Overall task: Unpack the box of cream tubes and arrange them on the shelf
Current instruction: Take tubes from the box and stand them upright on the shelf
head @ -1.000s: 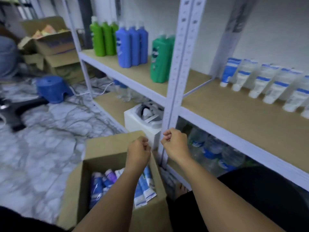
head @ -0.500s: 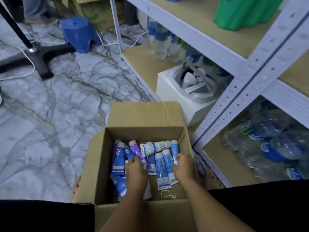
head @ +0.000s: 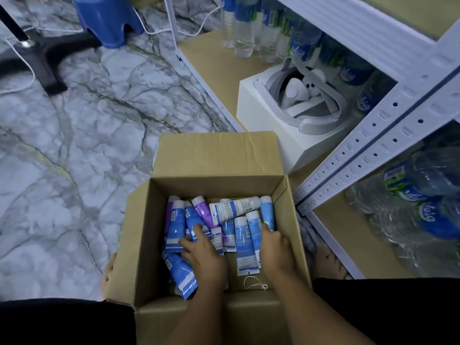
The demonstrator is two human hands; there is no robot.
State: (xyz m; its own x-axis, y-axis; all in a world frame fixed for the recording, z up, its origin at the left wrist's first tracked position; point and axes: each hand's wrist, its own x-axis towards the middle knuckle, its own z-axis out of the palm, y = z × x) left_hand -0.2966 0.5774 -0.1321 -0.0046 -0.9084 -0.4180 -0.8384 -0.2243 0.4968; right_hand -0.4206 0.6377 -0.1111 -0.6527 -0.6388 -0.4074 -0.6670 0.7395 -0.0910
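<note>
An open cardboard box stands on the floor between my knees. Several cream tubes lie loose in it: blue ones, a purple one and a white one lying crosswise. My left hand reaches into the middle of the pile, fingers spread over a blue tube and a small white-labelled tube. My right hand is at the box's right side, fingers curled round a light blue tube. The shelf where tubes stand is out of view.
A white metal shelf upright runs diagonally right of the box. On the low shelf board stand water bottles and a white box holding a headset. More bottles lie at right. A blue stool stands on the marble floor.
My view dropped from the shelves to the box. Both hands went from the box's rim down among the tubes, and my right hand has closed on a light blue tube.
</note>
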